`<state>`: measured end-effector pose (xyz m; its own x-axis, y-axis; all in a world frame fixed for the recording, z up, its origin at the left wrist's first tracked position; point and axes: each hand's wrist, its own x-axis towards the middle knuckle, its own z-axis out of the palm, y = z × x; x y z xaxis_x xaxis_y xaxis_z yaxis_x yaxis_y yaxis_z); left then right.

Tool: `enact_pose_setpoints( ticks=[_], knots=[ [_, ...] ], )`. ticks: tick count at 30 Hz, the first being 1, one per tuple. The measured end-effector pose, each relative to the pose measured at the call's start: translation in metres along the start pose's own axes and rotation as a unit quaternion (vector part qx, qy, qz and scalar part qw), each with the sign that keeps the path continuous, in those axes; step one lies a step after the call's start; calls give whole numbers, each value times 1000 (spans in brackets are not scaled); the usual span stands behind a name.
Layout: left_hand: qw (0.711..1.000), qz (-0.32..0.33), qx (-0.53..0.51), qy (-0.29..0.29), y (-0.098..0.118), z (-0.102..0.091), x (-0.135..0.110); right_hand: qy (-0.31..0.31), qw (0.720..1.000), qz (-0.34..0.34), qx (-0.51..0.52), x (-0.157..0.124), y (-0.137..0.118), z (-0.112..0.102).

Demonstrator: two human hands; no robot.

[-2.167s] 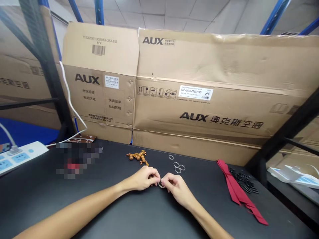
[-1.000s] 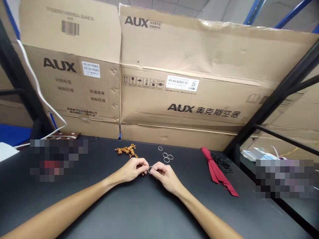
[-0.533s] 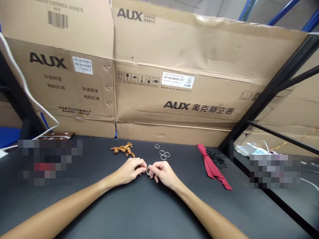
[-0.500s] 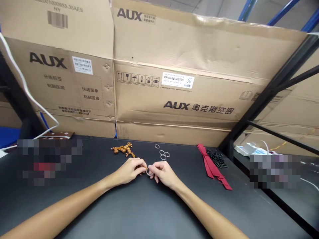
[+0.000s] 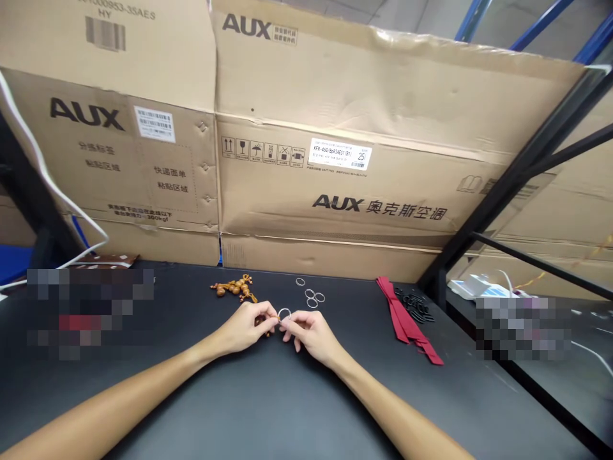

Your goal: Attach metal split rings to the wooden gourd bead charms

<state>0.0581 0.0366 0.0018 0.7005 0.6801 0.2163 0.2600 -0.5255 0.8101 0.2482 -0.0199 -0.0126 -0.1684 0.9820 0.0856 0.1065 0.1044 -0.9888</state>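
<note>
Beyond the grip lies a knotted wooden bead charm (image 5: 233, 289). The left hand (image 5: 246, 327) is closed on a small brown piece (image 5: 267, 326), unclear in detail. Right at the grip, the right hand (image 5: 309, 335) pinches an upright metal ring (image 5: 284, 314) toward it. Beyond lie four loose rings (image 5: 312, 298).

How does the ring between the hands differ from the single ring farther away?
The held ring is raised between the left hand and right hand, while the lone ring lies flat on the black table. The held ring is nearer the person. Both look thin, round and silvery.
</note>
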Motion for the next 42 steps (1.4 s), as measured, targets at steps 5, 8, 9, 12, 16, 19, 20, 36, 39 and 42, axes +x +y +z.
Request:
enact_pose_setpoints(
  ticks=[5, 8, 9, 12, 16, 19, 20, 36, 39, 42],
  knots=[
    [1000, 9, 24, -2, 0, 1, -1, 27, 999, -11, 32, 2, 1, 2],
    [999, 16, 29, -7, 1, 2, -1, 32, 998, -13, 47, 2, 0, 2],
    [999, 18, 32, -9, 1, 2, -1, 30, 998, -14, 51, 2, 0, 2],
    [999, 24, 44, -7, 2, 2, -1, 22, 998, -19, 56, 2, 1, 1],
    [997, 27, 67, 20, 3, 1, -1, -17, 999, -8, 46, 2, -1, -2],
    [995, 39, 84, 33, 4, 0, -1, -54, 998, 7, 22, 1, -2, -4],
    [995, 41, 85, 32, 4, 0, -1, -56, 998, 11, 15, 1, -2, -4],
    [999, 15, 49, 16, 7, 1, -3, -29, 999, 6, 31, -1, -2, -2],
    [999, 19, 44, 9, 6, 0, -2, -10, 999, 4, 49, 0, 0, -1],
    [998, 38, 57, 7, 4, 0, -2, -3, 999, 7, 42, 1, 2, -2]
  ],
)
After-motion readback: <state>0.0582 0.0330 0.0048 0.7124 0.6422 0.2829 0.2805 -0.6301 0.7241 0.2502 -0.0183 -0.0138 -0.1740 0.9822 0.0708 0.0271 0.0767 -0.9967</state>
